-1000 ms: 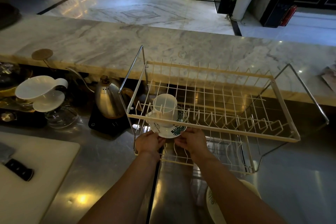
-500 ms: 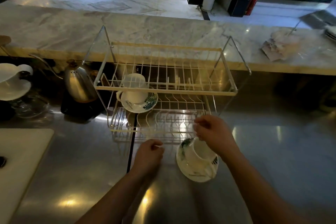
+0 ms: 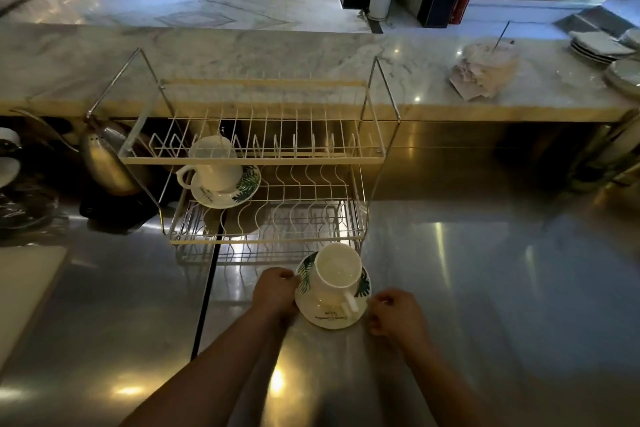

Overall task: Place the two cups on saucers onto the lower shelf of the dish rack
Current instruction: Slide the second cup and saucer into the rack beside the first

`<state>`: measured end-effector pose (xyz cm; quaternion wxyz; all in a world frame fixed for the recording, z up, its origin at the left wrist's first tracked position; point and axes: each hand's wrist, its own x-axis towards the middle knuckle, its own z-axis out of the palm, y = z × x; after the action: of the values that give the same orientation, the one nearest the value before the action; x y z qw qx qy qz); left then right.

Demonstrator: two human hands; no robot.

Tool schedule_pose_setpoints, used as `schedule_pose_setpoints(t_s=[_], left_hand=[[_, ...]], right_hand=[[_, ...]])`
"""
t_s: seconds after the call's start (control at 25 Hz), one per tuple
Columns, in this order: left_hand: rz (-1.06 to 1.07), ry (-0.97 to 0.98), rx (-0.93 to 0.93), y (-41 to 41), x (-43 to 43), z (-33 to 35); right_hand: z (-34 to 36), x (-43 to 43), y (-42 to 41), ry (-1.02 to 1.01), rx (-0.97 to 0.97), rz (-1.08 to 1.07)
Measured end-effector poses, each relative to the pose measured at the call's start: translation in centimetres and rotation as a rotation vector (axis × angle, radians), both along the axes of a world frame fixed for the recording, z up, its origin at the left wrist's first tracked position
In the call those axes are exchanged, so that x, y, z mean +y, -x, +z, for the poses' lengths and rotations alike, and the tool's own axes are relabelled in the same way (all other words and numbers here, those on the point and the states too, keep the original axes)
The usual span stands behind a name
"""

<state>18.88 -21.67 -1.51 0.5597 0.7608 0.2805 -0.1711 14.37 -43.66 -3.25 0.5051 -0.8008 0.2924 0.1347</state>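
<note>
A white cup (image 3: 212,163) stands on a leaf-patterned saucer (image 3: 242,189) at the left of the lower shelf of the two-tier wire dish rack (image 3: 263,160). A second white cup (image 3: 334,274) on a matching saucer (image 3: 332,317) is on the steel counter just in front of the rack's right half. My left hand (image 3: 275,291) grips the saucer's left rim and my right hand (image 3: 398,317) grips its right rim. I cannot tell whether the saucer is lifted off the counter.
A gooseneck kettle (image 3: 104,156) stands left of the rack, glassware (image 3: 20,204) further left. A white cutting board (image 3: 24,288) lies at the front left. On the marble ledge behind are a paper pile (image 3: 485,69) and stacked plates (image 3: 616,59) at far right.
The first cup and saucer were set on the lower shelf and released. Both hands came back to the second cup and saucer and now hold its rim on either side.
</note>
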Motion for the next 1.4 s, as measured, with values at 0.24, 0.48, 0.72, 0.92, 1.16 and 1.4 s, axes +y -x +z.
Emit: schedule_pose_setpoints(t_s=[0.24, 0.48, 0.72, 0.92, 1.16, 1.4], left_hand=[[-0.060, -0.051, 0.035, -0.9, 0.3, -0.7], [-0.165, -0.042, -0.050, 1.3, 1.6, -0.3], [-0.127, 0.030, -0.105, 2.8, 4.2, 0.8], [-0.070, 0.091, -0.123, 3.4, 5.9, 1.3], [0.009, 0.086, -0.193, 1.7, 7.5, 2.2], [0.149, 0.250, -0.111, -3.2, 8.1, 2.6]], right_hand=[[-2.9, 1.0, -0.5, -0.142, 0.005, -0.060], [-2.7, 2.2, 0.7, -0.150, -0.045, -0.157], [-0.1, 4.4, 1.7, -0.117, -0.109, -0.116], [1.8, 5.4, 1.6, -0.103, -0.136, -0.071], [4.3, 6.7, -2.0, -0.069, -0.204, -0.005], [4.7, 7.7, -7.3, -0.200, -0.243, -0.030]])
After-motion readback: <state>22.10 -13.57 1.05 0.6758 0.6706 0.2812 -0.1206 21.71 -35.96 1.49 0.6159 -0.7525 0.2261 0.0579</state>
